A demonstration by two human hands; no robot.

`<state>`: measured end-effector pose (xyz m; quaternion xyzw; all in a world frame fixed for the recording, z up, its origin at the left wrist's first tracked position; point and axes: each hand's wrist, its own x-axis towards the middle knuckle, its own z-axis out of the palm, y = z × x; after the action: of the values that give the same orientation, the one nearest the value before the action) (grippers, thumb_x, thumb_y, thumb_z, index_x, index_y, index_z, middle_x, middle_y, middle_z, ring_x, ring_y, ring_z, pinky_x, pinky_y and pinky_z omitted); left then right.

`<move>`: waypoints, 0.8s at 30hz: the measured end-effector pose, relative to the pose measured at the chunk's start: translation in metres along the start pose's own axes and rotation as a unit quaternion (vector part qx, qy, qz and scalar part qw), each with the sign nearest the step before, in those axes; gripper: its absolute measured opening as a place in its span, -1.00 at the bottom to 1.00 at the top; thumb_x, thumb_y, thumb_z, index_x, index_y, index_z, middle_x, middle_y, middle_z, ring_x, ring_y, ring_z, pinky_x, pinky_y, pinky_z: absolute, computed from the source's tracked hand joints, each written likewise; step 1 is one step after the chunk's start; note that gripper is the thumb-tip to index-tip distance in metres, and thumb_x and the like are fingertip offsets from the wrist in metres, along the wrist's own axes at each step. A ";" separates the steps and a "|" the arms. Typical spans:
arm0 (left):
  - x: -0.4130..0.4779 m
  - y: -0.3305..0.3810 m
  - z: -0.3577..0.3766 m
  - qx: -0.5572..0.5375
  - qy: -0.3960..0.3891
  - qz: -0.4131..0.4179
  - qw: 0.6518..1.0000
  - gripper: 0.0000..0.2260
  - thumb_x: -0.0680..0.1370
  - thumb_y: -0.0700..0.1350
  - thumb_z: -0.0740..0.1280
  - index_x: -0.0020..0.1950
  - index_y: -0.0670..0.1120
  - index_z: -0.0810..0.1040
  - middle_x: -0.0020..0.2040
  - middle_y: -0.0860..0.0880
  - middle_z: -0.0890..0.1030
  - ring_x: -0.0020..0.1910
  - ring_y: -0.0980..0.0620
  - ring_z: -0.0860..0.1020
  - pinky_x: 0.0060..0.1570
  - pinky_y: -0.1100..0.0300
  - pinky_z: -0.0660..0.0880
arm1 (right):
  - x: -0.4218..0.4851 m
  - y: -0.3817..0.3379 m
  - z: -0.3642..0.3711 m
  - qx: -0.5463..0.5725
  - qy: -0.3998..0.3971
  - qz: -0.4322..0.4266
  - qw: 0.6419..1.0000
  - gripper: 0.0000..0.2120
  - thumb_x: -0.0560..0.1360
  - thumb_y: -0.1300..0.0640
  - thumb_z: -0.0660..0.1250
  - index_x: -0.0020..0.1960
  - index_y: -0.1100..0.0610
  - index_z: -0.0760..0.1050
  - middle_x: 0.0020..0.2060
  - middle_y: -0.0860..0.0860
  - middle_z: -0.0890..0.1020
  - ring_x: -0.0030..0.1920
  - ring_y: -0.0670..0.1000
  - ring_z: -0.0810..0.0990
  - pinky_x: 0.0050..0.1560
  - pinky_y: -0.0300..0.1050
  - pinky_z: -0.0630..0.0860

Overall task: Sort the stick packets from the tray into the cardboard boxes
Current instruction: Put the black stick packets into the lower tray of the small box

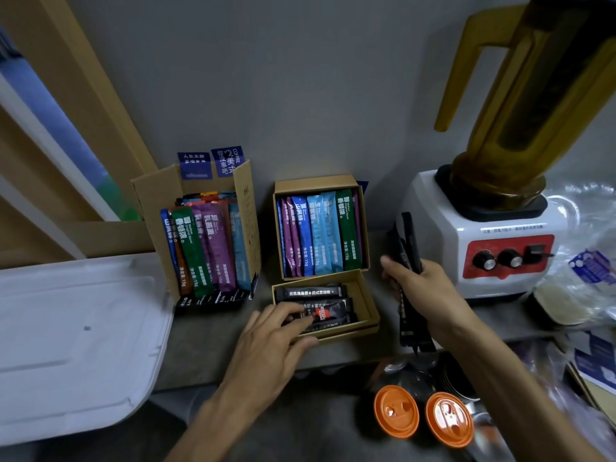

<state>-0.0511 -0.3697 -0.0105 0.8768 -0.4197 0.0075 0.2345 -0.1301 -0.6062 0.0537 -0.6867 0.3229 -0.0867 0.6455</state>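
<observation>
Rested the left hand [276, 341], fingers straight, on black packets [328, 311] in the shallow brown cardboard box [365, 296]. Gripped a bundle of long black stick packets [407, 238] in the right hand [423, 285], beyond those fingers; probably best laid flat beside them, ends squared.

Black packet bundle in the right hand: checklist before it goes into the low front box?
1. Right hand grips the black packet bundle: ok.
2. Low box has free room at its right side: ok.
3. Left hand clear of the low box: not ok, its fingers rest on the boxed black packets.
4. Boxed black packets match the bundle's colour: ok.
5. White tray emptied: cannot tell, it is partly out of view.
</observation>
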 end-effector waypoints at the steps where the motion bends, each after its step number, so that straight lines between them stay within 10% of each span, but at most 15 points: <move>1: -0.001 -0.003 0.001 0.006 0.000 0.010 1.000 -0.61 0.59 0.20 0.16 0.24 0.06 0.62 0.18 0.16 0.55 0.13 0.16 0.47 0.09 0.20 0.40 | -0.001 -0.001 0.001 0.014 -0.003 -0.002 1.000 -0.77 0.60 0.00 0.32 -0.15 0.12 0.56 -0.54 -0.15 0.56 -0.45 -0.20 0.55 -0.34 -0.24 0.41; 9: 0.003 -0.013 -0.004 0.026 0.006 0.058 0.998 -0.64 0.59 0.17 0.18 0.20 0.05 0.65 0.17 0.16 0.59 0.16 0.16 0.47 0.09 0.26 0.27 | -0.010 -0.008 0.009 0.140 -0.051 0.007 0.989 -0.86 0.58 0.05 0.35 -0.11 0.10 0.57 -0.41 -0.11 0.67 -0.33 -0.12 0.66 -0.32 -0.22 0.53; 13: 0.011 0.022 -0.022 -0.163 0.040 -0.044 0.985 -0.71 0.56 0.25 0.24 0.09 0.14 0.65 0.05 0.27 0.58 0.14 0.25 0.50 0.11 0.36 0.34 | -0.012 -0.014 0.023 0.195 -0.033 0.001 0.980 -0.68 0.57 0.06 0.36 0.21 0.25 0.56 0.01 0.18 0.73 -0.03 0.12 0.73 -0.12 0.00 0.63; 17: 0.026 0.052 -0.037 -0.386 0.013 -0.110 0.916 -0.69 0.59 0.22 0.24 0.00 0.05 0.66 -0.07 0.09 0.68 0.00 0.13 0.62 0.02 0.21 0.53 | -0.013 -0.018 0.032 0.215 -0.005 -0.025 0.976 -0.65 0.57 0.08 0.36 0.23 0.31 0.51 0.03 0.24 0.70 0.02 0.22 0.72 0.02 0.18 0.63; 24: 0.030 0.057 -0.044 -0.442 0.002 -0.151 0.884 -0.91 0.56 -0.12 0.39 -0.05 -0.09 0.67 -0.17 -0.03 0.70 -0.14 0.10 0.67 -0.16 0.32 0.53 | -0.018 -0.021 0.039 0.244 -0.002 -0.058 0.968 -0.75 0.57 0.11 0.36 0.14 0.27 0.56 -0.15 0.10 0.73 -0.15 0.06 0.73 -0.26 -0.12 0.62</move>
<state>-0.0652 -0.4041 0.0581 0.7348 -0.2421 -0.2129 0.5968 -0.1158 -0.5646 0.0727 -0.5263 0.2498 -0.1986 0.7881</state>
